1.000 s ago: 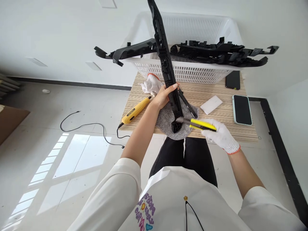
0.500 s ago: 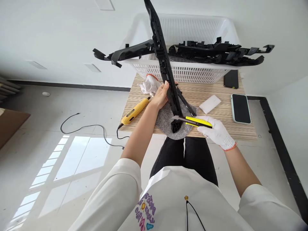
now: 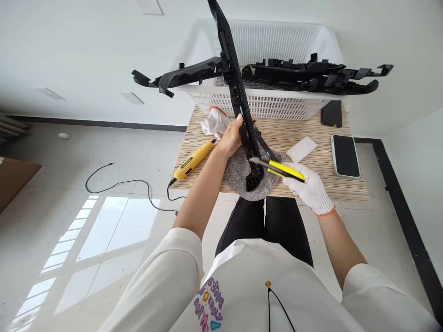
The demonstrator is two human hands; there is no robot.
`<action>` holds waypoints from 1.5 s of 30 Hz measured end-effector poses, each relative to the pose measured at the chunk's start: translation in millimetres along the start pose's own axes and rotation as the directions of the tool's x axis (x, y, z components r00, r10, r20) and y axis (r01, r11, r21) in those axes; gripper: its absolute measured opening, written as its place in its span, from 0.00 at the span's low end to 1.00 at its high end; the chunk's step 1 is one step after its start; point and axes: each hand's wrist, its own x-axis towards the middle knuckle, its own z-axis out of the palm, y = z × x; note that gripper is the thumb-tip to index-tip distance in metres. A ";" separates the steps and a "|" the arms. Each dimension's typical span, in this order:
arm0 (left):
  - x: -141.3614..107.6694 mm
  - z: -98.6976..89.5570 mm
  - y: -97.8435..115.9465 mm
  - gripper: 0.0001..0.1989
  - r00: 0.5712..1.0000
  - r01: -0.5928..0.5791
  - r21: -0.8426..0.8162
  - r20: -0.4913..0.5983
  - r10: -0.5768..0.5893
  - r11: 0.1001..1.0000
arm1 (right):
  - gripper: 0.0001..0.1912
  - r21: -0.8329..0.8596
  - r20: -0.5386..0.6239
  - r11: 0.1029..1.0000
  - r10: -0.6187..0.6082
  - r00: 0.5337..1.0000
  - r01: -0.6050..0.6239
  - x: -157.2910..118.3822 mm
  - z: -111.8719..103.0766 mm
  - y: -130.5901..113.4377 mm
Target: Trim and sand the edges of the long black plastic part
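Observation:
My bare left hand (image 3: 232, 137) is wrapped round a long black plastic trim piece (image 3: 237, 90), which stands tilted with its lower end over a grey cloth (image 3: 238, 179). My right hand (image 3: 308, 184), in a white knit glove with an orange cuff, grips a yellow and black utility knife (image 3: 285, 170). The knife's blade is out and lies at the lower part of the trim piece; whether it touches cannot be made out. Behind the trim piece a thin dark tool (image 3: 266, 145) rests on the cloth, partly hidden.
A white plastic basket (image 3: 277, 103) holding several black trim pieces (image 3: 311, 76) stands at the table's back. On the wooden table (image 3: 321, 152) lie a yellow corded tool (image 3: 194, 161), a white glove (image 3: 216, 122), a white pad (image 3: 302, 149) and two phones (image 3: 346, 156). A cable (image 3: 128, 181) trails across the floor.
The utility knife has shifted slightly up along the trim piece, and its angle has turned so the blade points more upward. My left hand and the trim piece stay nearly still.

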 end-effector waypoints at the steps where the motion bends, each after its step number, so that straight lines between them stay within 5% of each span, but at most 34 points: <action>1: 0.1 0.1 0.6 0.26 1.000 0.009 -0.003 -0.009 -0.009 1.000 | 0.28 0.009 -0.034 1.000 -0.014 0.999 0.014 0.0 0.7 -0.5; 6: -1.7 1.8 5.1 0.23 0.998 0.060 -0.013 -0.011 -0.060 0.998 | 0.27 0.007 0.059 0.999 0.038 0.998 -0.038 0.6 2.1 -4.1; 9: -2.4 3.0 6.3 0.23 0.998 0.063 -0.020 -0.026 -0.063 0.998 | 0.26 0.066 -0.025 0.998 0.006 1.000 -0.005 1.6 2.3 -4.4; 31: 4.7 -0.5 -4.0 0.27 0.993 -0.119 -0.129 -0.032 0.115 0.985 | 0.28 -0.001 -0.005 1.000 -0.016 1.000 0.016 6.2 9.6 -3.0; 45: -1.1 1.6 3.4 0.21 1.000 -0.019 -0.102 -0.022 0.016 0.995 | 0.24 0.094 -0.115 0.995 -0.033 0.993 0.044 15.1 13.6 -10.3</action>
